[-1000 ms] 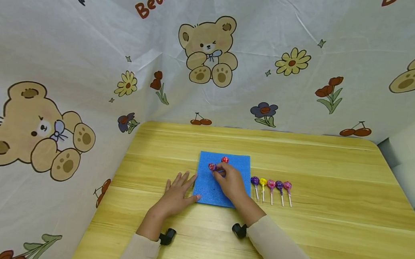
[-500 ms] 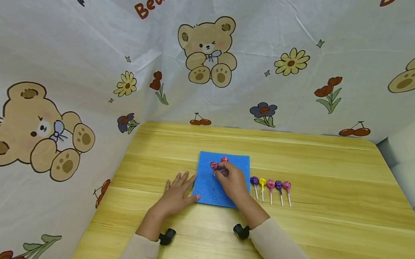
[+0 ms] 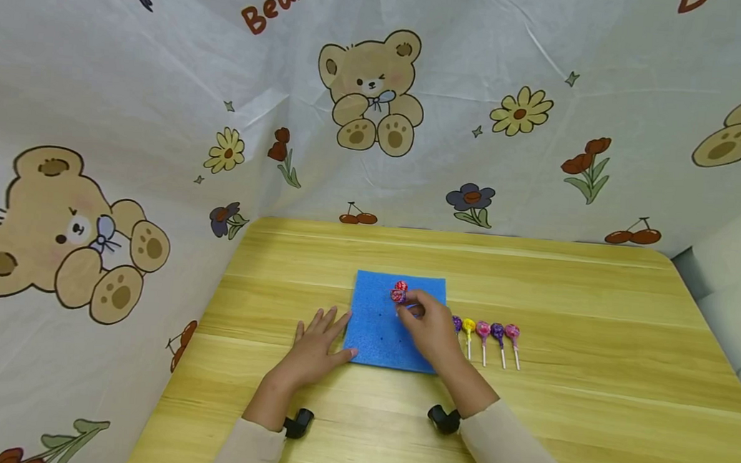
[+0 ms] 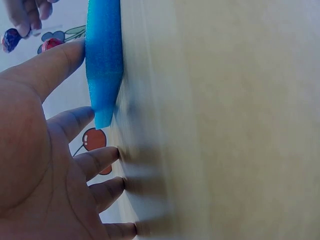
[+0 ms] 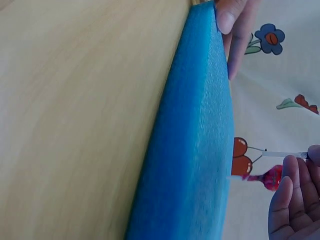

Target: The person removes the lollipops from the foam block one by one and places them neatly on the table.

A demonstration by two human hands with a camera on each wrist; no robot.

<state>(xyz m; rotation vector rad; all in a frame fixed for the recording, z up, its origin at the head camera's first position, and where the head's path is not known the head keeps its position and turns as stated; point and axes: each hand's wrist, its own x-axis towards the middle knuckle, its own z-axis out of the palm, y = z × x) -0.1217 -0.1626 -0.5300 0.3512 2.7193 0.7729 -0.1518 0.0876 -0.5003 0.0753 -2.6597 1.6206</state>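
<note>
My right hand (image 3: 433, 330) pinches a lollipop (image 3: 397, 296) with a red and purple wrapper above the blue foam block (image 3: 365, 342). In the right wrist view its white stick (image 5: 285, 154) points toward the foam, with the tip short of the surface. A red lollipop (image 5: 272, 178) stands in the foam close by, its stick end at the block's top. My left hand (image 3: 314, 353) lies with straight, spread fingers at the block's left side. Its thumb and index finger touch the foam, while the other fingertips rest on the table.
A row of several wrapped lollipops, among them a yellow one (image 3: 469, 326) and a pink one (image 3: 513, 332), lies right of the foam on the wooden table (image 3: 590, 419). Small dark holes dot the foam. A bear-print cloth (image 3: 439, 172) hangs behind.
My right hand has moved right with the held lollipop, which now overlaps the standing red one in the head view. Dark holes in the foam have come into sight. My left hand has stayed put.
</note>
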